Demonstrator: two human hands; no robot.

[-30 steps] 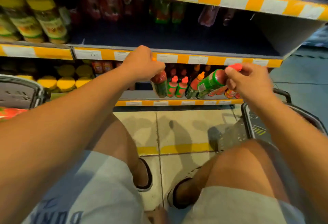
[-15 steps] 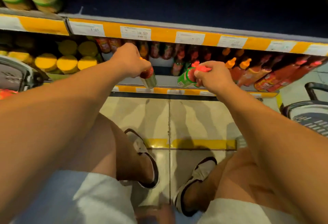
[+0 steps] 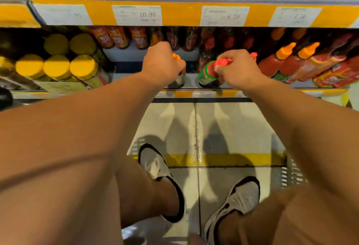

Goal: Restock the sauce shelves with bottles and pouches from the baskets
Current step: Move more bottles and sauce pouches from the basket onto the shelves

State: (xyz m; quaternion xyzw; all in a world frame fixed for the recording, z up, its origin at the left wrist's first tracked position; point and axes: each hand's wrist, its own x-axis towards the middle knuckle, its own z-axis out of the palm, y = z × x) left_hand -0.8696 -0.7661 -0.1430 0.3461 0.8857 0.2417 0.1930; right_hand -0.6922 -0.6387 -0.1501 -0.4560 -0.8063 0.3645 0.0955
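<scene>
My left hand point(image 3: 162, 62) grips the top of a sauce bottle with an orange cap point(image 3: 179, 78), its base at the front of the bottom shelf point(image 3: 204, 94). My right hand point(image 3: 236, 69) holds a red-capped sauce bottle with a green label point(image 3: 207, 73) by its neck, set on the same shelf just to the right. Both bottles stand near the shelf's front lip, a small gap between them. My fingers hide most of the left bottle.
Yellow-lidded jars point(image 3: 56, 67) fill the shelf's left part. Orange-capped red sauce bottles point(image 3: 287, 60) lean at the right, more red bottles point(image 3: 118, 36) stand behind. A yellow price rail point(image 3: 180, 14) overhangs. A grey basket's edge point(image 3: 293, 172) shows at right on the tiled floor.
Both hands have moved forward and down, bringing the two bottles from in front of the shelf onto its front edge. The view has tilted further down.
</scene>
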